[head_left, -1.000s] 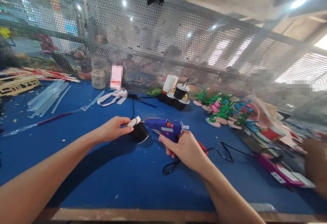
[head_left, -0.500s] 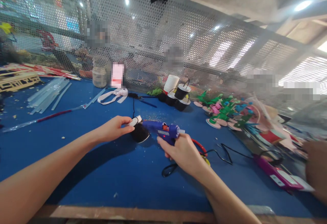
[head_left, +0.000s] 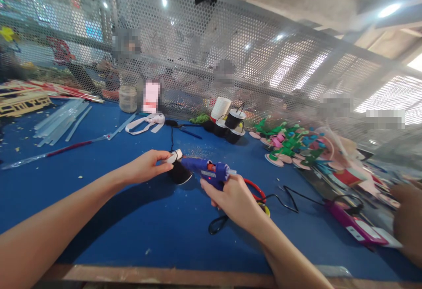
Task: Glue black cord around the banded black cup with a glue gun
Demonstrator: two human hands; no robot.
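My left hand [head_left: 154,166] is closed on the white end of a small cup [head_left: 180,172] wrapped in black yarn. The cup is tilted above the blue tabletop, and a strand of black yarn [head_left: 172,137] runs from it toward the back. In my right hand [head_left: 232,190] is a blue hot glue gun [head_left: 204,168], its fingers wrapped round the grip. A red light glows on the gun, and a clear glue stick [head_left: 232,172] pokes out of its rear. The nozzle points left at the cup's white end; whether it touches cannot be made out.
Several black-wrapped cups [head_left: 234,120] and stacked white cups [head_left: 220,108] stand at the back. Glue sticks [head_left: 61,120] lie left, craft flowers [head_left: 286,144] right. A purple power strip [head_left: 356,223], a black cord [head_left: 290,196] and red-handled scissors [head_left: 257,189] lie right. Another person's hand [head_left: 407,210] shows far right.
The glue gun and my right hand have shifted very slightly left. My left hand keeps its hold on the cup, almost unmoved.
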